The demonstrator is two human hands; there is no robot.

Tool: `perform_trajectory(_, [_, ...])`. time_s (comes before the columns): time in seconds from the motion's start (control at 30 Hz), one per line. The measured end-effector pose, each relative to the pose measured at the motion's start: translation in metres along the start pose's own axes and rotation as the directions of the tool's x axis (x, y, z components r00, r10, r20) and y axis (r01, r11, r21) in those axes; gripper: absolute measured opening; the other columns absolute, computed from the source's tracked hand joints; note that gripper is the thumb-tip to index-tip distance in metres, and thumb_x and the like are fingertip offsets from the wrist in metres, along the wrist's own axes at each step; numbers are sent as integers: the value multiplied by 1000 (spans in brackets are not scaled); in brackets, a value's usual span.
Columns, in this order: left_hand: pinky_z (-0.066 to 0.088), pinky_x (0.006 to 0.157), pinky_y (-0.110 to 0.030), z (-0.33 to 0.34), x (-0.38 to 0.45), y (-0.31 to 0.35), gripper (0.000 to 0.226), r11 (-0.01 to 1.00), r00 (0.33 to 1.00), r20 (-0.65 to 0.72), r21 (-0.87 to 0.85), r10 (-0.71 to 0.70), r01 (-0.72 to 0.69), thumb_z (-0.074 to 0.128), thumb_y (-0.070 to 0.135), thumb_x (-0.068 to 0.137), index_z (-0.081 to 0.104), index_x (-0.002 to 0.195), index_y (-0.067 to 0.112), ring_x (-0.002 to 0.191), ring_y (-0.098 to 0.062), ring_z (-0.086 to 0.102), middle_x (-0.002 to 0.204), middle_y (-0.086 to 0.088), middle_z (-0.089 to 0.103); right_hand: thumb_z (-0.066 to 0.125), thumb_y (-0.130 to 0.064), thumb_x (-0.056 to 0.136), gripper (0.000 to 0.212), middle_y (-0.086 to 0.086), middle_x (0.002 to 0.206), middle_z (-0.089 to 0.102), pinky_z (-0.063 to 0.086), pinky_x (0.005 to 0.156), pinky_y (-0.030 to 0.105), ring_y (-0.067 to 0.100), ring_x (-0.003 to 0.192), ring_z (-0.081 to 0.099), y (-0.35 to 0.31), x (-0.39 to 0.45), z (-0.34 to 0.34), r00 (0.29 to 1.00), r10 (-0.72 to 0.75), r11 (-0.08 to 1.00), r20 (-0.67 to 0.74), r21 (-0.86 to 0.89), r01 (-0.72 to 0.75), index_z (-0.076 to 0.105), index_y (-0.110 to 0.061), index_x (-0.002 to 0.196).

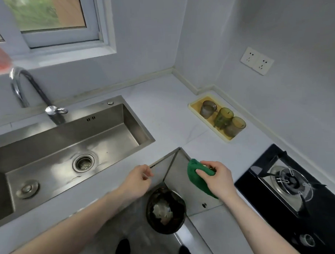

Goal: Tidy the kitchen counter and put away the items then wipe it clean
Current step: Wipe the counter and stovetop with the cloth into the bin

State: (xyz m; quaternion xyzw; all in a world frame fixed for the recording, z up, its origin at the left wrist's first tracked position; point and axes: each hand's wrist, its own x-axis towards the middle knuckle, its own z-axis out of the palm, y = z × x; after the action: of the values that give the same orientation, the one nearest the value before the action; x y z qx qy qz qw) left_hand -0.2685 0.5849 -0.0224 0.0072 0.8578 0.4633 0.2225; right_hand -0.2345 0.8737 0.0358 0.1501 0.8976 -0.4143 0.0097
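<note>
Bunched green cloth (195, 178) above the pale counter's (162, 111) front edge

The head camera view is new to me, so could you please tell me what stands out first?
The bright green cloth draws the eye at once, pinched in the right hand above the counter's inner corner, while the left hand is beside it with curled fingers. Directly below on the floor is a black bin with rubbish inside. Behind, a yellow tray holds three tinted glasses near the wall, with the steel sink on the left.
</note>
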Motion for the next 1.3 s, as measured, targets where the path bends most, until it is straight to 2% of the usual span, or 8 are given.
perform_trajectory(0.13, [43, 68, -22, 21, 12, -19, 15, 981, 996, -12, 172, -84, 85, 63, 16, 81, 58, 87, 30, 85, -15, 63, 98, 4, 60, 79, -27, 86, 24, -15, 97, 60, 38, 78, 5, -7, 88, 55, 40, 57, -20, 990, -141, 977, -20, -166, 136, 75, -25, 110])
perform_trajectory(0.27, [39, 76, -23, 63, 17, -37, 12, 951, 981, -51, 244, -185, 192, 62, 21, 84, 56, 91, 29, 91, -14, 57, 94, 11, 53, 75, -23, 90, 25, -7, 99, 58, 50, 88, 30, 12, 95, 55, 86, 109, -26, 962, -266, 918, 67, -285, 274, 74, -22, 115])
perform_trajectory(0.53, [46, 99, -32, 166, 21, -91, 29, 835, 881, 29, 333, -473, 437, 48, 21, 94, 65, 116, 14, 120, -22, 55, 124, -5, 63, 74, -25, 90, 40, -6, 114, 50, 46, 102, 34, 11, 109, 46, 176, 122, 17, 894, -325, 868, 307, -280, 411, 64, -20, 128])
perform_trajectory(0.9, [47, 103, -35, 272, 86, -198, 31, 735, 768, 86, 376, -635, 565, 46, 23, 103, 56, 130, 10, 130, -28, 50, 137, -14, 52, 79, 0, 77, 69, -2, 144, 49, 42, 110, 47, 20, 127, 45, 230, 98, 68, 892, -448, 873, 56, -186, 450, 60, -21, 139])
perform_trajectory(1.03, [38, 93, -29, 322, 123, -261, 17, 745, 742, 143, 280, -655, 605, 40, 30, 105, 55, 101, 22, 110, -18, 50, 118, -6, 54, 79, -2, 79, 67, -6, 145, 50, 40, 111, 37, 17, 128, 46, 231, 99, 69, 884, -466, 864, 46, -193, 465, 60, -25, 139])
perform_trajectory(1.1, [41, 96, -29, 358, 139, -325, 30, 739, 724, 151, 186, -673, 647, 51, 49, 93, 57, 117, 30, 117, -16, 53, 125, 4, 55, 79, -7, 81, 64, -10, 144, 51, 36, 111, 22, 14, 130, 46, 234, 98, 71, 888, -459, 869, 32, -193, 456, 61, -28, 138])
perform_trajectory(1.2, [44, 111, -45, 423, 159, -423, 79, 736, 725, 209, -34, -656, 676, 56, 74, 83, 46, 148, 31, 128, -27, 53, 146, -7, 53, 78, -15, 84, 58, -16, 141, 51, 34, 109, 15, 9, 131, 48, 238, 97, 73, 884, -468, 871, 3, -167, 462, 62, -33, 136])
perform_trajectory(1.3, [39, 111, -46, 448, 164, -429, 58, 611, 643, 226, -201, -732, 766, 60, 38, 100, 41, 151, 17, 134, -36, 47, 149, -15, 46, 78, -17, 84, 57, -18, 138, 53, 37, 108, 14, 7, 131, 50, 244, 97, 78, 872, -489, 861, -15, -169, 480, 62, -36, 135])
